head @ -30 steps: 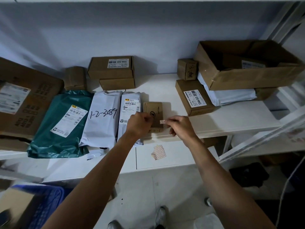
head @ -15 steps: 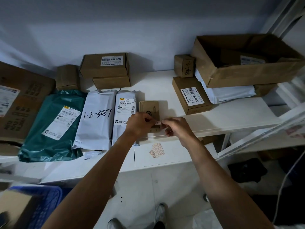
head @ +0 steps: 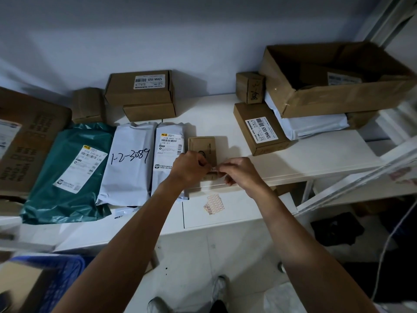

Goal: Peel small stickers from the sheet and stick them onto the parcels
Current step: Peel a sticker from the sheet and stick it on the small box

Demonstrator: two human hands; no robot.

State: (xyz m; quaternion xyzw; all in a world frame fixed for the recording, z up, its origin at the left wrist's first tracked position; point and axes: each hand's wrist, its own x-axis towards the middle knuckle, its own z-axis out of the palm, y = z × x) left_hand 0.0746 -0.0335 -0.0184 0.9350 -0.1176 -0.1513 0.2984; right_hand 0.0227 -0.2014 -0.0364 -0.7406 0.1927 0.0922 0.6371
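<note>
Head view, and both hands meet over the near end of the small brown parcel (head: 203,146) on the white shelf (head: 316,154). The left hand (head: 188,169) and right hand (head: 242,175) each have a fingertip grip pinching one end of a tiny sticker (head: 214,169), held just above the cardboard; whether it touches yet, I cannot tell. The sticker sheet (head: 214,204) lies on the lower board (head: 243,213), just below the hands.

The risks, as I judge them:
- A sticker this small may cling to a fingertip and lift off with it.
- It may fold onto itself if the two pinches close in, or go down crooked or creased if one end lands first.
- The parcel is light and near the shelf edge, so a hard press could nudge it off.
- The loose sheet could be brushed away by a forearm.

Now the writing:
- The white mailer (head: 129,177) carries handwritten "1-2-3089".
- The narrow mailer (head: 168,136) beside it has a printed label reading "2108 0002 10 01" and "0002".
- The back box (head: 140,86) and the right-hand box (head: 259,132) both show "12V4A-S525".
- The little box (head: 250,86) has scrawled digits I cannot read.
- The print on the parcel is too dim to read.
</note>
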